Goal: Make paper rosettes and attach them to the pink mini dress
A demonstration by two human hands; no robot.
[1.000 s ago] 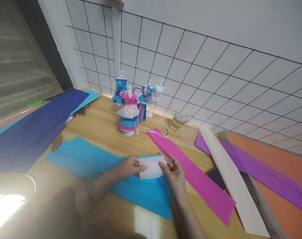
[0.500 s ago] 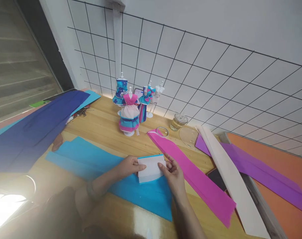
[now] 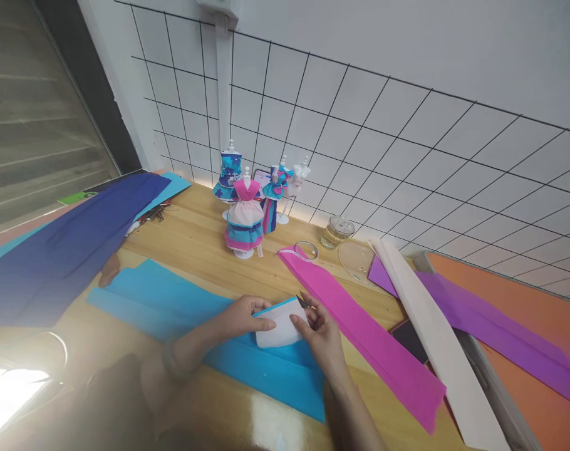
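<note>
A small folded piece of white crepe paper (image 3: 278, 326) with a blue strip along its upper edge is held between my two hands, above a long sheet of blue crepe paper (image 3: 285, 376). My left hand (image 3: 247, 316) pinches its left end, thumb on top. At the right end, my right hand (image 3: 320, 329) rests its thumb on the paper with the fingers curled behind. A dark pointed tip (image 3: 302, 302) shows at the right hand's fingers by the paper's upper right corner; the rest of that tool is hidden.
Small dress forms in paper dresses (image 3: 245, 213) stand at the back. Right of them are a tape roll (image 3: 306, 250) and a lidded glass (image 3: 337, 232). Pink (image 3: 369, 338), cream (image 3: 435, 332) and purple paper strips (image 3: 501, 326) lie right; dark blue paper (image 3: 73, 244) lies left.
The white piece has tilted, its right end rising and its left end dropping. A dark pointed tip has come into sight at the right hand's fingers.
</note>
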